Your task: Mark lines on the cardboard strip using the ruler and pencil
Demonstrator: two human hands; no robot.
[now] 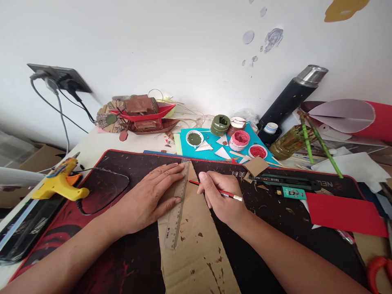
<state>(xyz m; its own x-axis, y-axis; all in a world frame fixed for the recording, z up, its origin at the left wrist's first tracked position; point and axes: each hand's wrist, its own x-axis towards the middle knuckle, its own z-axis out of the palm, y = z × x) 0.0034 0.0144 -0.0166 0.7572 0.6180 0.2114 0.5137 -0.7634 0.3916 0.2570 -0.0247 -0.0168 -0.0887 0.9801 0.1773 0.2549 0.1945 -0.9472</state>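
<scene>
My left hand (153, 194) lies flat with its fingers stretched across a clear plastic ruler (175, 224), pressing it onto a strip of brown cardboard (196, 257). The cardboard carries dark brown paint flecks and narrows towards its far end. In my right hand (222, 196) is a red and black pencil (228, 194) with a white eraser end, gripped between thumb and fingers. The pencil's tip points left, close to the ruler's right edge; whether it touches the cardboard I cannot tell.
A dark desk mat (260, 249) lies under the work. On the left rests a yellow glue gun (58, 183). Model boats (143, 114), paint jars (239, 140) and a black thermos (288, 96) stand behind. To the right are a utility knife (284, 181), red card (346, 213) and red-handled scissors (378, 269).
</scene>
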